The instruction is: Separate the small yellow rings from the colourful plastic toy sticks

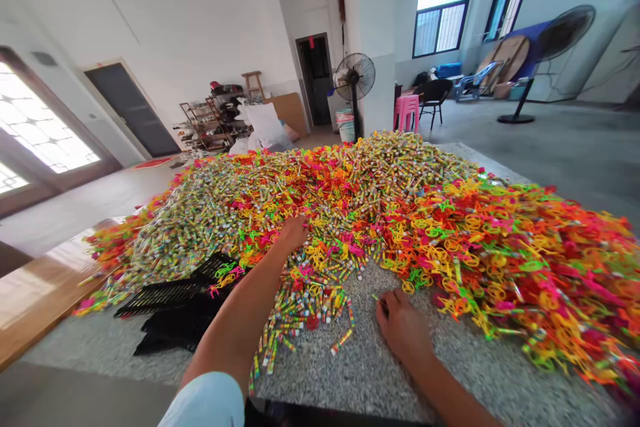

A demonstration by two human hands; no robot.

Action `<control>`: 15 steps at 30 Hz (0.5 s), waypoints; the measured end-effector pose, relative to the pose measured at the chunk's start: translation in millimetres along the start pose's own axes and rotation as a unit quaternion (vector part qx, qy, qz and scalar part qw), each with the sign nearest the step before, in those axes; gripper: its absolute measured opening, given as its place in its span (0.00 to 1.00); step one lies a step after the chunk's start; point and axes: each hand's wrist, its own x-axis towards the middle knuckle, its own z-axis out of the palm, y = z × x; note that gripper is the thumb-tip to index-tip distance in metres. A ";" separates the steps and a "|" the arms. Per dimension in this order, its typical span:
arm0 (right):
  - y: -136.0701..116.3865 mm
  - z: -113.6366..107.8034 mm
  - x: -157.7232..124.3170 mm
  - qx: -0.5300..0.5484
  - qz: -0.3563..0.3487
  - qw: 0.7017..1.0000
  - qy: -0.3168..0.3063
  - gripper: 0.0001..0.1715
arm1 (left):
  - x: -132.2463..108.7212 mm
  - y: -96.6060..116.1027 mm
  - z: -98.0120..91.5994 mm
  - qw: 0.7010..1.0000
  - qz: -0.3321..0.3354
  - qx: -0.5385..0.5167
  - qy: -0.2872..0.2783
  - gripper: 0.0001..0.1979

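My left hand [294,233] reaches into the middle of a large heap of small tubes with colourful printed wrapping [200,220] and bright plastic pieces with ring-shaped parts [330,177]. Its fingers are drawn together at the heap's surface; what they hold, if anything, is hidden. Lower on the right, my right hand [403,323] rests just above the speckled stone table [350,367] with its fingers curled. A small yellow-green end [375,297] pokes out at its fingertips, apparently a printed tube. Loose tubes [285,327] lie scattered between my two arms.
Black slotted trays [170,307] are stacked left of my left forearm. Orange, yellow and pink plastic pieces [500,247] pile up along the right side. Beyond the table stand a fan [354,77], pink stools [406,110] and a cluttered rack [210,117].
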 end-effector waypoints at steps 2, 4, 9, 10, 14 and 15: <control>-0.1 -0.9 -0.2 -0.002 0.003 1.000 0.001 0.11 | -13.1 6.3 1.4 0.998 0.068 0.004 0.006 0.12; -0.4 -2.1 -0.4 -0.003 0.005 1.000 0.000 0.11 | -28.8 11.0 -0.2 0.991 0.135 0.008 0.012 0.12; -1.2 -5.7 -1.2 -0.006 0.007 1.000 0.001 0.12 | -69.3 22.6 -3.8 0.979 0.197 0.050 -0.001 0.19; -1.2 -6.2 -1.5 -0.007 0.009 1.000 0.001 0.12 | -75.3 26.2 -2.6 0.979 0.194 0.062 0.000 0.20; -1.6 -8.7 -2.9 -0.009 0.014 1.000 0.000 0.11 | -86.0 45.5 7.4 0.983 0.160 0.085 0.025 0.28; -1.9 -9.6 -3.2 -0.008 0.013 1.000 -0.003 0.12 | -85.5 51.1 9.8 0.985 0.153 0.082 0.021 0.28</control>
